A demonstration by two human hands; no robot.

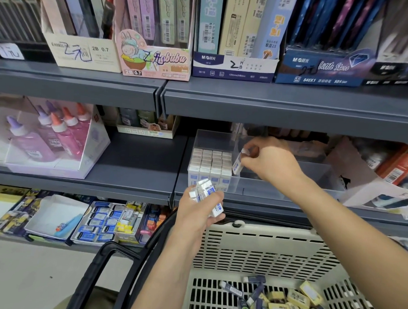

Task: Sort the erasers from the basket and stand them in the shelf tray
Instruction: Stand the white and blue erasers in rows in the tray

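slotted plastic basket (264, 250), boxy erasers (209, 164), clear tray (213, 140)

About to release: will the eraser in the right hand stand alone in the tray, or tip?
Likely tips alone: the eraser is tall, narrow and tilted now, with bare tray floor to its right. Leaned against the standing block it should hold. Its sleeve looks smooth, so the right hand's pinch could slip.

Head-worn wide-angle view, facing forward and down — close to the shelves (270, 106), basket (264, 250) just below
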